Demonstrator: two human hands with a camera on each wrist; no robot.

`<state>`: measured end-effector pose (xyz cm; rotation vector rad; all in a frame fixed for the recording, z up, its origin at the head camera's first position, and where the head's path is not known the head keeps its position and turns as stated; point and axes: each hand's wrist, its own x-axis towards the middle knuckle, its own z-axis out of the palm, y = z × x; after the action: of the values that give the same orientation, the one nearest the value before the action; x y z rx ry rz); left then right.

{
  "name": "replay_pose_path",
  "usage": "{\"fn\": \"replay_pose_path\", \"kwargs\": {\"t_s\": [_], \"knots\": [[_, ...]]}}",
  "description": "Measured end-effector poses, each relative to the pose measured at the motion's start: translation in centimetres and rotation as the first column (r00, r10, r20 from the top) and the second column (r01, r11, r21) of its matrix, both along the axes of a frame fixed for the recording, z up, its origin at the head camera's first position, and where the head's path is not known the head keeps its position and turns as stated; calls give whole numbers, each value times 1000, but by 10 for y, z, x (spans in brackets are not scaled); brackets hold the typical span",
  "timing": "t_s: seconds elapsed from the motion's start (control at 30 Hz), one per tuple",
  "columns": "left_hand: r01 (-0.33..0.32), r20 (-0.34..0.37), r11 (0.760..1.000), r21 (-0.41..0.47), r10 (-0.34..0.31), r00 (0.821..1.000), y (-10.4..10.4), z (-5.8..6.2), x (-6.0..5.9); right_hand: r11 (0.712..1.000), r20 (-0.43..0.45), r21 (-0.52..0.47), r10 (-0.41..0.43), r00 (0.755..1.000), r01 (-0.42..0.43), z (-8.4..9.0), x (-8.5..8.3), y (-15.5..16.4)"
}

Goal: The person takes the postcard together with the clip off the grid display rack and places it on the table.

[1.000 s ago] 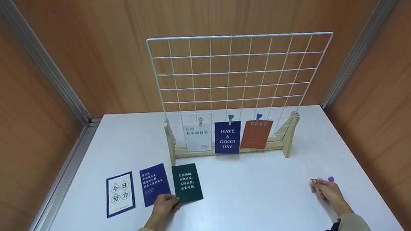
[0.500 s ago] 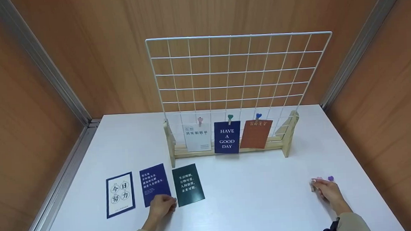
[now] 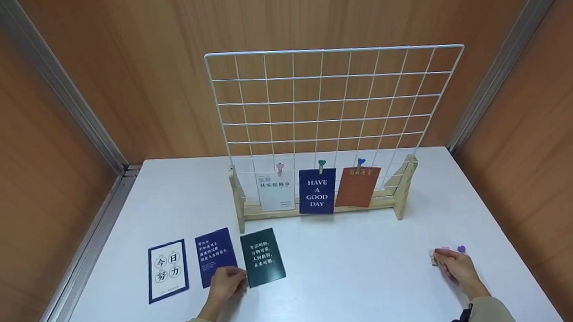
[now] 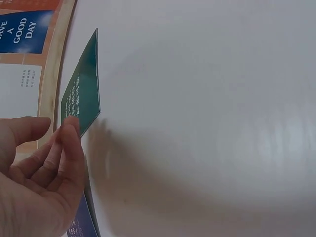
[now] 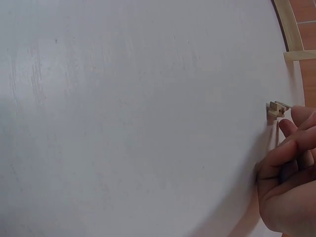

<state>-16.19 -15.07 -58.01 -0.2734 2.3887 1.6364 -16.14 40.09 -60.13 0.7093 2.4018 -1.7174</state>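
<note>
My left hand (image 3: 225, 285) rests at the lower left edge of a dark green card (image 3: 263, 256) with white writing. In the left wrist view a fingertip touches the green card (image 4: 88, 91), and the thumb stands apart from that finger. The same hand partly covers the lower end of a blue card (image 3: 215, 252). Over on the right, my right hand (image 3: 456, 265) pinches a small wooden clothespin (image 5: 277, 109) between thumb and forefinger. Beyond its fingers lies a purple heart clothespin (image 3: 461, 249), with a pinkish one beside it mostly hidden.
A white wire grid (image 3: 332, 100) stands in a wooden base (image 3: 319, 210) at the back. Heart clips hold a white card (image 3: 276, 196), a blue card (image 3: 317, 194) and an orange card (image 3: 358, 189) on it. A blue-bordered card (image 3: 168, 270) lies far left.
The green card has turned slightly, its lower end shifting toward me. My left hand has drawn back a little to the left. My right hand has tilted the clothespin slightly.
</note>
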Motion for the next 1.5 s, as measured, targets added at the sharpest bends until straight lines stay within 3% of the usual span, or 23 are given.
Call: {"fn": "replay_pose_path", "kwargs": {"t_s": [0.2, 0.4, 0.73, 1.03, 1.27, 1.5], "knots": [[-4, -35, 1000, 13, 4, 999, 2, 5, -5, 1000, 0, -18, -5, 1000, 5, 2, 0, 0], [-2, -59, 1000, -18, 0, 998, 5, 10, -12, 1000, -55, -24, 9, 998, -11, 12, -5, -2], [10, -85, 999, -38, -13, 996, 13, 25, -29, 998, -107, -18, 61, 992, -63, 46, -25, -18], [36, -104, 996, -81, -44, 994, 25, 30, -42, 994, -147, -22, 105, 983, -110, 73, -45, -44], [52, -135, 994, -92, -64, 989, 29, 28, -46, 987, -217, -18, 150, 965, -158, 76, -56, -64], [50, -148, 993, -104, -65, 987, 33, 28, -49, 982, -227, -40, 171, 959, -184, 74, -63, -81]]}}
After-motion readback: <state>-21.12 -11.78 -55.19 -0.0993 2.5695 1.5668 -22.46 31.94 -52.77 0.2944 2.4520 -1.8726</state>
